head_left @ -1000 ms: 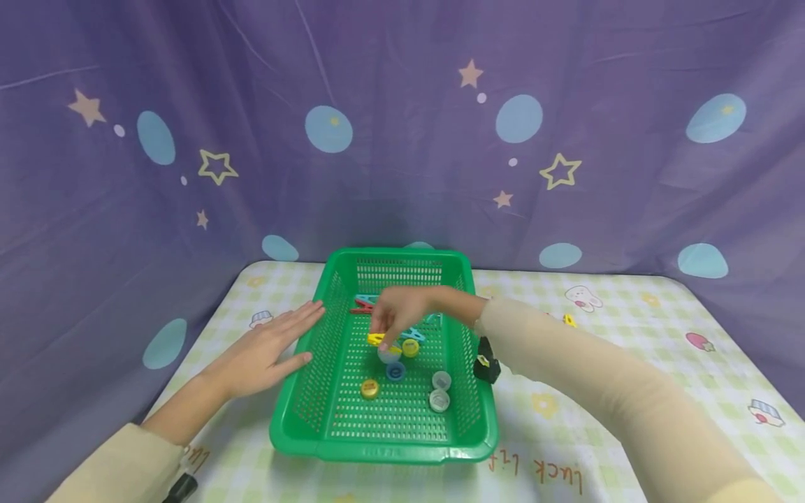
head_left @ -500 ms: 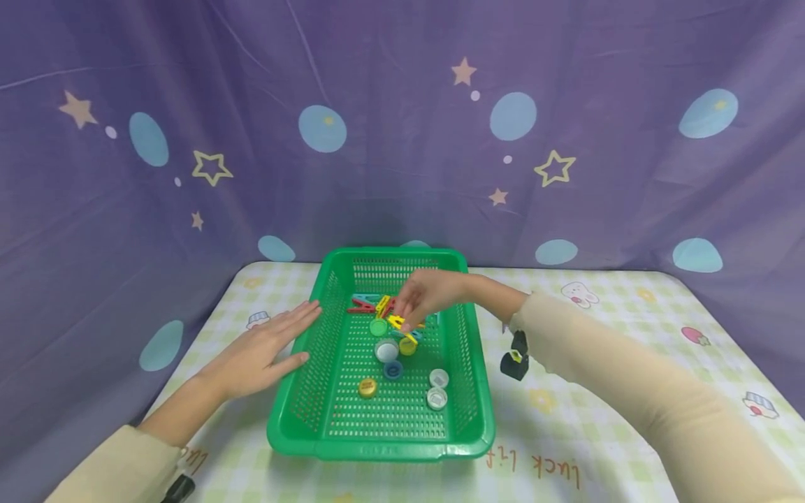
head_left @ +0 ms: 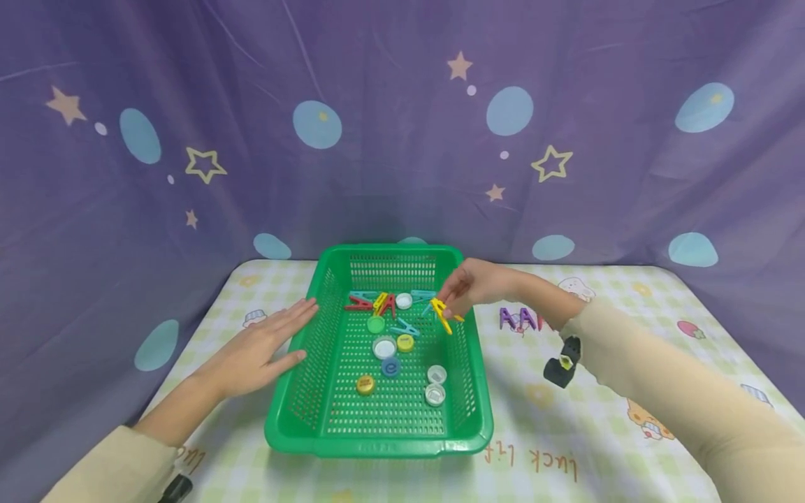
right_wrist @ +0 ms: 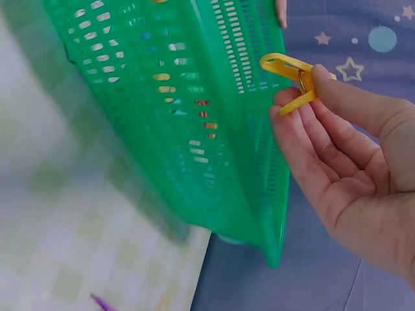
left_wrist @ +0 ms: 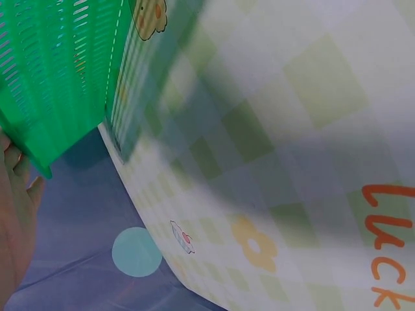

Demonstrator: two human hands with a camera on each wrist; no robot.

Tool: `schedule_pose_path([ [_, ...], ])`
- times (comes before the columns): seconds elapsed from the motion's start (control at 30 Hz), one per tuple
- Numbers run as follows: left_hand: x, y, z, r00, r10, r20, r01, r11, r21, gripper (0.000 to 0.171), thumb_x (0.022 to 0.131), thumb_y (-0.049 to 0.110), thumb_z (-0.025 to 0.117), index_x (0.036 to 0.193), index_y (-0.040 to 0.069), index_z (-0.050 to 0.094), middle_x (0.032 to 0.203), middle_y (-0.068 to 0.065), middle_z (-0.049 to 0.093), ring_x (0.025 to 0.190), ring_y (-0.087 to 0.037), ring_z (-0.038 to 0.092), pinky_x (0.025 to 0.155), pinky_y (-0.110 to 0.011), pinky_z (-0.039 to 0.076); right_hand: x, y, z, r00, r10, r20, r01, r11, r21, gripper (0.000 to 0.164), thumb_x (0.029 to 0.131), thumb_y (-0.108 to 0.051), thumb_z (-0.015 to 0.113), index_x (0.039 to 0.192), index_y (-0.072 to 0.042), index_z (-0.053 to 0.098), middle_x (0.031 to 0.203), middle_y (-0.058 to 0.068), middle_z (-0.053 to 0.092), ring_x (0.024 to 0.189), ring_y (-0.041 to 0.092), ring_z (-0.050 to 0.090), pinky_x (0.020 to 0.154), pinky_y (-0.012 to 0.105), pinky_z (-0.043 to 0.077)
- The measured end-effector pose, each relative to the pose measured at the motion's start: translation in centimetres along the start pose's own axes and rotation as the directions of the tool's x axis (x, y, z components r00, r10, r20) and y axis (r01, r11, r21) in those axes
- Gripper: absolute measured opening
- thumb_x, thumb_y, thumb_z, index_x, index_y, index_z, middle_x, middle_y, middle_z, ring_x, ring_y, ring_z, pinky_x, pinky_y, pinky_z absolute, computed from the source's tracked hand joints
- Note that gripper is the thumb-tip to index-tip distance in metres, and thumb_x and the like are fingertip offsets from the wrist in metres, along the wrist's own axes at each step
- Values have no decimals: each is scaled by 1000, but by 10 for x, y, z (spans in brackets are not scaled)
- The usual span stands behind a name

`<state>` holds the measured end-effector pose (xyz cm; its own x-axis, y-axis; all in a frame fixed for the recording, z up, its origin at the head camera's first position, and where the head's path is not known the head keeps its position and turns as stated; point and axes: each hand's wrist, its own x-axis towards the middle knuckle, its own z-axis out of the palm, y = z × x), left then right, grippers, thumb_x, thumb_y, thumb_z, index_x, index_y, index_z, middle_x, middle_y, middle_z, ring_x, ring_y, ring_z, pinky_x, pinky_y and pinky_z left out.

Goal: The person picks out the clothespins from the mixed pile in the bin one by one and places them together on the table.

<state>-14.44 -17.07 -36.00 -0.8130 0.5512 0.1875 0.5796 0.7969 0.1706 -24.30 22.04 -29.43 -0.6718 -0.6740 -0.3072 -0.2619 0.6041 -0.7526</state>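
Yellow peg (head_left: 442, 316) pinched in my right grip (head_left: 481, 283), near basket's right rim (head_left: 484, 391); purple pegs (head_left: 527, 316) farther right; left hand (head_left: 259, 358) spread opposite.

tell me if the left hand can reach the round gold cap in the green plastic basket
Probably yes: the left hand holds nothing and touches the green plastic basket; it need only clear the side wall, and the round gold cap lies uncovered.

Yellow plastic clothespin (right_wrist: 303, 80), pinched in right hand (right_wrist: 363, 168), tilted, legs apart, near right wall of green perforated basket (head_left: 377, 447), upright on table (head_left: 509, 398)
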Motion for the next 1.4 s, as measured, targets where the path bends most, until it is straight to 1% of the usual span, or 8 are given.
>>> schedule_pose_path([
  [0.23,0,0,0,1000,-2,0,2,1000,1,68,95,36,56,153,16,26,161,-8,26,144,-36,33,111,-57,33,-21,21,-5,996,62,-61,-56,995,86,34,84,-15,74,115,0,69,101,11,76,87,14,72,85,37,59],
  [0.57,-1,-1,1,1000,-12,1,12,1000,-9,69,95,36,56,154,18,25,161,-6,25,143,-35,34,110,-58,34,-48,54,-8,981,104,-162,-72,978,197,35,84,-11,72,114,6,66,90,3,77,78,10,70,80,33,59],
  [0.67,-1,-1,2,1000,-14,0,14,1000,-10,69,96,37,56,154,18,25,161,-6,25,144,-35,33,110,-58,34,-54,64,-6,972,140,-191,-102,975,197,38,84,-13,72,116,6,65,85,-1,76,75,9,69,71,28,58],
  [0.8,0,-2,3,1000,-14,-2,14,1000,-10,69,96,37,56,154,18,25,161,-7,25,144,-36,33,111,-59,34,-57,80,-1,953,211,-217,-161,960,230,40,83,-18,74,116,4,66,77,-5,75,71,8,68,55,21,47],
  [0.9,0,-2,3,1000,-12,-5,12,1000,-9,69,96,37,56,154,18,25,161,-7,25,143,-36,33,110,-59,34,-58,94,5,953,211,-217,-136,938,318,39,82,-15,75,113,6,66,78,-7,74,71,6,69,61,20,54],
  [1.03,-1,-1,3,1000,-13,-8,13,1000,-11,69,95,36,56,154,18,25,161,-6,25,144,-35,33,110,-59,34,-58,113,12,962,179,-205,-81,907,413,36,82,-12,75,108,10,66,82,-7,75,73,8,70,72,26,60],
  [1.27,-1,-1,3,1000,-18,-6,18,1000,-11,69,95,37,56,154,18,25,161,-6,25,144,-35,33,110,-58,34,-59,130,24,929,270,-253,-138,888,439,43,84,-5,71,117,20,57,83,-2,75,75,13,72,76,31,60],
  [1.4,-1,-1,2,1000,-19,-7,19,1000,-11,69,96,37,56,154,19,24,161,-6,25,144,-35,33,110,-58,34,-57,134,30,896,321,-305,-179,893,413,42,84,-7,72,116,17,60,82,1,76,71,13,73,74,32,61],
])
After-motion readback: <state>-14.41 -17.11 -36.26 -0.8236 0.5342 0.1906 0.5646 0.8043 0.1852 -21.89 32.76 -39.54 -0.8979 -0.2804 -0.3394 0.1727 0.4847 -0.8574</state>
